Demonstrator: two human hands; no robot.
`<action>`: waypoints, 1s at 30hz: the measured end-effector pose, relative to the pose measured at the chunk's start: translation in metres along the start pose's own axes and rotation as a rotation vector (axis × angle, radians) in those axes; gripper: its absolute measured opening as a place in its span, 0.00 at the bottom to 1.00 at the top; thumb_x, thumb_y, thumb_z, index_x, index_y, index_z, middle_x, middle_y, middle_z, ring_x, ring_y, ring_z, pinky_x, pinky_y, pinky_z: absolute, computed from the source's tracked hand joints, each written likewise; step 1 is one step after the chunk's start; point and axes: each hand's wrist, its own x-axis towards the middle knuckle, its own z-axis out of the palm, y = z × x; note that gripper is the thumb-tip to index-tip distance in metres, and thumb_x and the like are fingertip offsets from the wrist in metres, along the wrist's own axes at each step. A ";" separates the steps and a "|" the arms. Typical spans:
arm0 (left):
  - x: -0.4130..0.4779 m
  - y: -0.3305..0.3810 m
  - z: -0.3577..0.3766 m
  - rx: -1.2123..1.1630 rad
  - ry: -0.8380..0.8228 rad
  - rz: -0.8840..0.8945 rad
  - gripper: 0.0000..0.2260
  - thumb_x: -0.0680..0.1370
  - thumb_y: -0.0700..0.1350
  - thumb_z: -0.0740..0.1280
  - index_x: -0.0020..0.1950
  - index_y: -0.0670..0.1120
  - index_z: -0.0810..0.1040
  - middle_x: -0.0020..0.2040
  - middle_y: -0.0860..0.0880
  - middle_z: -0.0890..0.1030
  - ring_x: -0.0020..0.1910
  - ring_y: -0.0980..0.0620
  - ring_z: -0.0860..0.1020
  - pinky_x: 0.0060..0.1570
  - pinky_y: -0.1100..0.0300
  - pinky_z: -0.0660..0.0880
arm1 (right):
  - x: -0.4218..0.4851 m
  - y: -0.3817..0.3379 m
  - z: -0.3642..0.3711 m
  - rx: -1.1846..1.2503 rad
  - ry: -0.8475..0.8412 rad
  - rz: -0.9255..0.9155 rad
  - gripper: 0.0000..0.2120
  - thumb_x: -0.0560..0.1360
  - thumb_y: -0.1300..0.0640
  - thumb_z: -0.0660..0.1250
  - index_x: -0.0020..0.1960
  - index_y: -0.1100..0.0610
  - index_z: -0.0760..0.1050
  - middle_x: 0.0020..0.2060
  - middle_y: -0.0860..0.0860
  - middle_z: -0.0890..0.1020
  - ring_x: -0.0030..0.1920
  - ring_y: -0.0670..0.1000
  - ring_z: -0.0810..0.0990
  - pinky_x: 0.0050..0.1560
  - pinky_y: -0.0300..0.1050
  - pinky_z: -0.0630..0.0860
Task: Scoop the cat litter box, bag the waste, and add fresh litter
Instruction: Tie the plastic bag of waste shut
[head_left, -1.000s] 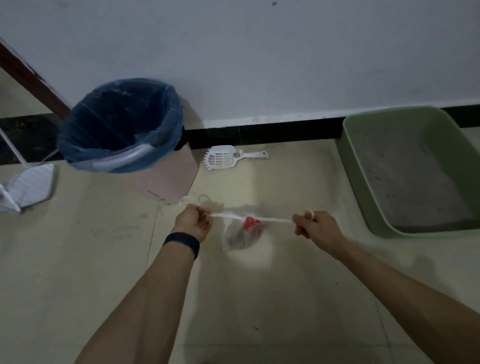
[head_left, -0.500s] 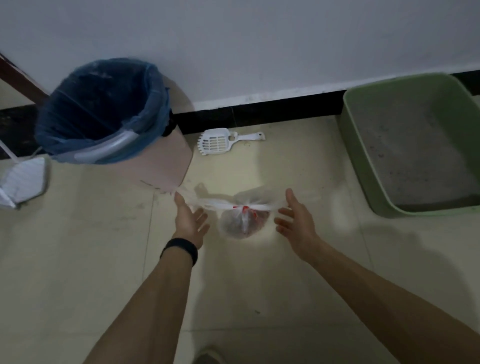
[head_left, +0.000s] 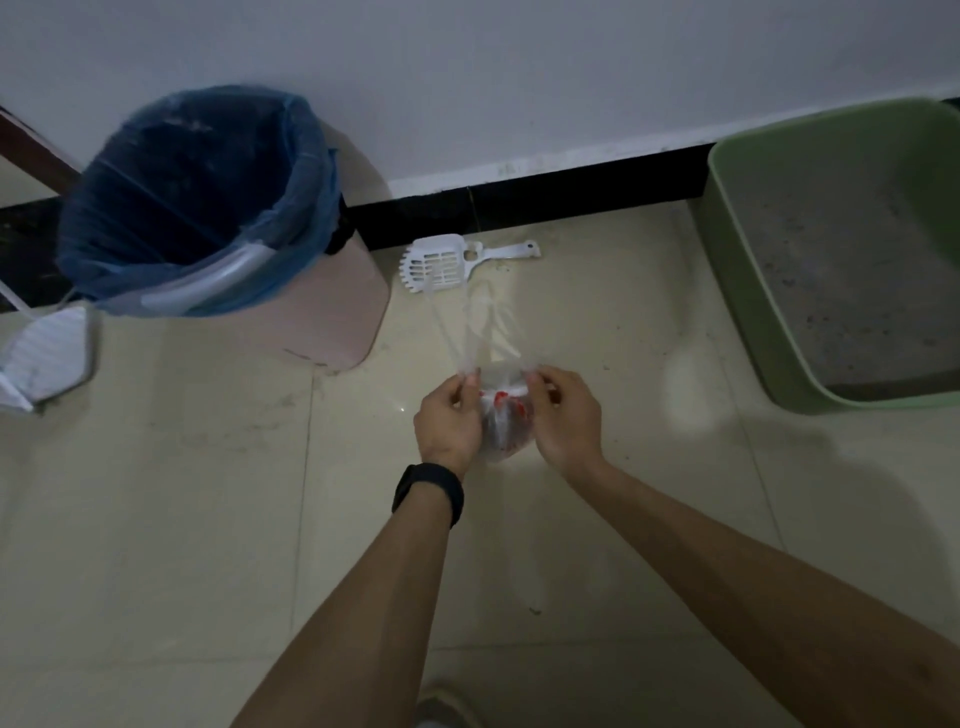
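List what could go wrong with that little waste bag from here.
Both hands, left hand and right hand, pinch the thin waste bag only at its neck; it might slip or tear. Its loose handles trail up untied, so contents could spill before reaching the lined trash bin.

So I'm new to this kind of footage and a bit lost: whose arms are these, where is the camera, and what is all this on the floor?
The camera sits on a person's head, looking down at their own bare arms. Both hands, the left hand and the right hand, pinch the top of a small clear plastic bag with red print; its loose handles stick up away from the person. On the tiled floor lie a white litter scoop by the wall, a pink bin with a blue liner to the left, and a green litter box holding grey litter to the right. A white object at the far left edge is too cut off to name.
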 end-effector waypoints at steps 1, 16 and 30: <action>-0.001 0.002 0.000 0.025 0.050 0.063 0.13 0.81 0.55 0.63 0.57 0.51 0.83 0.53 0.53 0.84 0.50 0.57 0.78 0.51 0.67 0.72 | 0.004 -0.004 0.000 0.022 0.010 0.010 0.11 0.80 0.51 0.63 0.56 0.54 0.81 0.53 0.50 0.81 0.51 0.48 0.79 0.53 0.34 0.69; 0.000 0.013 -0.008 0.774 0.046 0.661 0.10 0.83 0.47 0.59 0.51 0.50 0.80 0.46 0.51 0.79 0.51 0.50 0.73 0.41 0.64 0.63 | 0.029 -0.016 -0.019 0.074 -0.347 0.007 0.03 0.67 0.53 0.73 0.39 0.48 0.85 0.37 0.45 0.86 0.43 0.45 0.84 0.49 0.45 0.79; 0.000 0.028 -0.010 0.236 -0.253 0.222 0.12 0.73 0.62 0.72 0.47 0.56 0.86 0.42 0.58 0.84 0.46 0.61 0.80 0.51 0.61 0.77 | 0.036 -0.025 -0.022 0.740 -0.440 0.523 0.12 0.80 0.57 0.66 0.46 0.66 0.80 0.41 0.60 0.84 0.39 0.52 0.84 0.39 0.42 0.80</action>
